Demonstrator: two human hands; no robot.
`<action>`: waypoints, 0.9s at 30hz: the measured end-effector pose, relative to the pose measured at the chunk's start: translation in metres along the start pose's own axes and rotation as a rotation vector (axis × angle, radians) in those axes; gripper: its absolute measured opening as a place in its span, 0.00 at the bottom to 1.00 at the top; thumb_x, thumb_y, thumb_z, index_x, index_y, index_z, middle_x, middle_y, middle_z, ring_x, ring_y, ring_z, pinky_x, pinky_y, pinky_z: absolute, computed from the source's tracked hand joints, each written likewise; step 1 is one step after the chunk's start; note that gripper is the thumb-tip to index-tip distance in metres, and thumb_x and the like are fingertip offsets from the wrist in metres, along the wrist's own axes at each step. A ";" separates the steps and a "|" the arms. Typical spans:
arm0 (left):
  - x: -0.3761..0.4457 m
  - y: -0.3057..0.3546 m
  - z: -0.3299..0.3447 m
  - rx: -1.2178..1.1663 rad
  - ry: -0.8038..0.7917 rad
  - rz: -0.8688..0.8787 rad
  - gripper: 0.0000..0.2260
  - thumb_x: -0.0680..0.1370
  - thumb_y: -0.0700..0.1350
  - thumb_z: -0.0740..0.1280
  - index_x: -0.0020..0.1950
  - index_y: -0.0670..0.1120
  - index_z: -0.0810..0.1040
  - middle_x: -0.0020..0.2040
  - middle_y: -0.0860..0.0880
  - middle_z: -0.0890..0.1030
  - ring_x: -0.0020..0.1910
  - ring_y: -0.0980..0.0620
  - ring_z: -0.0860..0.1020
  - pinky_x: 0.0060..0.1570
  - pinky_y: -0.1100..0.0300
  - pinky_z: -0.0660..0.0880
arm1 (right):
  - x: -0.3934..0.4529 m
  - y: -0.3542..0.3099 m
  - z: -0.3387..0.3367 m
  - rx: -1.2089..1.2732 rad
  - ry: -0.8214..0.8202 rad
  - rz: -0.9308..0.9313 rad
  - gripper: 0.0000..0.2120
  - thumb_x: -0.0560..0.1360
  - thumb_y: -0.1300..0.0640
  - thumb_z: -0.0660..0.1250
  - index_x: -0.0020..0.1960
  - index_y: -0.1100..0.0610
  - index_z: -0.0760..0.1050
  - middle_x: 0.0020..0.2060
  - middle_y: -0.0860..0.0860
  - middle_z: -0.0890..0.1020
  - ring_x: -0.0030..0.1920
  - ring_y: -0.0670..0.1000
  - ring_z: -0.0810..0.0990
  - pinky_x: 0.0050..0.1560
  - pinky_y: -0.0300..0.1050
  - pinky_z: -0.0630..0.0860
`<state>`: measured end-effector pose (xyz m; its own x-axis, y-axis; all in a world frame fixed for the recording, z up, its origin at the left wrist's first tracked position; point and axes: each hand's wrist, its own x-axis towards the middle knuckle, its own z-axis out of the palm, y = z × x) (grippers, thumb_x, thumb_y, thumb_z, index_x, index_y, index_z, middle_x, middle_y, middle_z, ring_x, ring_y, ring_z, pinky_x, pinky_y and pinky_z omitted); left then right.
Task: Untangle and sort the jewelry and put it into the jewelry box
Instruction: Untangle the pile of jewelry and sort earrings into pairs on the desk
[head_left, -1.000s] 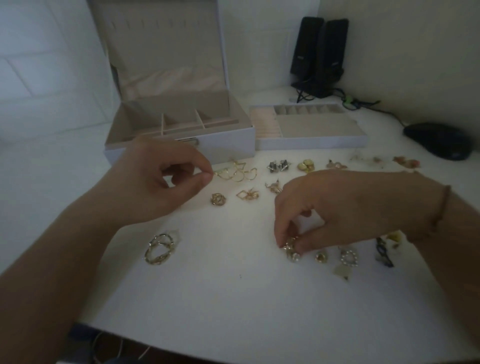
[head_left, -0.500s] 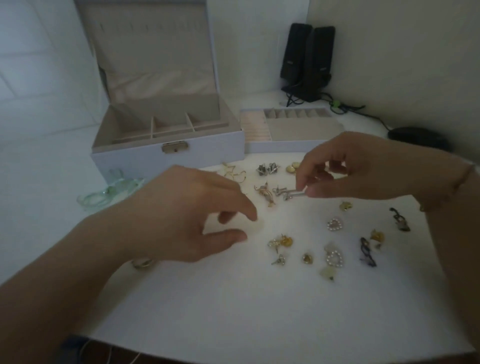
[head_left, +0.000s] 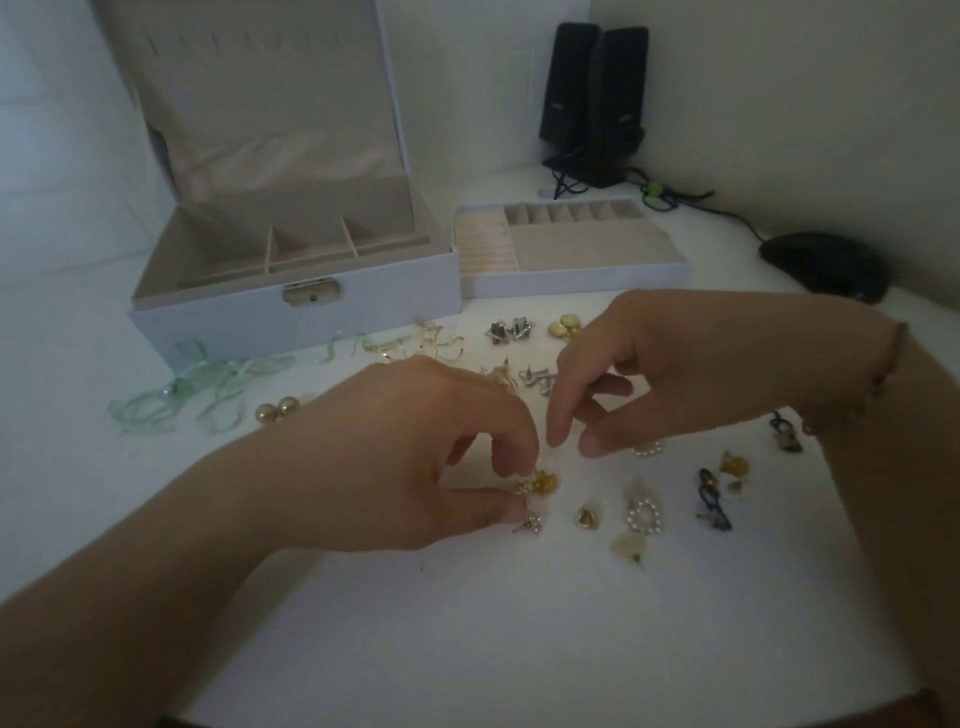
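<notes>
Two fingertips of the left hand pinch the gold earring.

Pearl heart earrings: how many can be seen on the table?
2. One pearl heart earring lies in full view near the table's front, right of the left hand. The other peeks out under the right hand; more may be hidden.

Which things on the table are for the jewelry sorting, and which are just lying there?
For the job:
jewelry box
tray
amber earring
pearl ring earring
silver star earrings
green ribbon
left hand
right hand

Just lying about:
speakers
black mouse
</notes>
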<state>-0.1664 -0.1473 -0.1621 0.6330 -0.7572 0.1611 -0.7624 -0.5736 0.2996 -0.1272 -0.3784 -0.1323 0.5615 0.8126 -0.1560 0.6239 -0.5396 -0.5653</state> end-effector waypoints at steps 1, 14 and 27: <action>0.000 -0.001 0.000 0.005 -0.003 0.011 0.10 0.71 0.63 0.68 0.47 0.60 0.77 0.41 0.62 0.76 0.41 0.65 0.74 0.39 0.73 0.67 | 0.004 -0.002 0.004 -0.033 -0.007 -0.006 0.07 0.69 0.49 0.73 0.47 0.43 0.82 0.36 0.45 0.80 0.34 0.51 0.74 0.39 0.39 0.73; -0.001 -0.002 0.015 0.063 0.061 -0.032 0.11 0.72 0.63 0.65 0.49 0.62 0.80 0.38 0.60 0.78 0.36 0.64 0.72 0.37 0.59 0.75 | 0.015 -0.008 0.017 -0.111 -0.049 0.063 0.04 0.70 0.47 0.72 0.45 0.43 0.80 0.37 0.46 0.80 0.37 0.48 0.76 0.44 0.43 0.74; 0.007 0.004 0.022 -0.113 0.148 0.094 0.09 0.77 0.49 0.70 0.56 0.54 0.81 0.47 0.59 0.79 0.49 0.62 0.76 0.45 0.56 0.77 | 0.005 -0.001 0.004 -0.113 0.019 0.113 0.05 0.68 0.45 0.71 0.42 0.44 0.81 0.37 0.47 0.80 0.39 0.53 0.76 0.43 0.46 0.73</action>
<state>-0.1680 -0.1611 -0.1802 0.5788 -0.7467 0.3276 -0.8045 -0.4575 0.3787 -0.1275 -0.3733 -0.1361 0.6410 0.7417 -0.1973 0.6127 -0.6493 -0.4505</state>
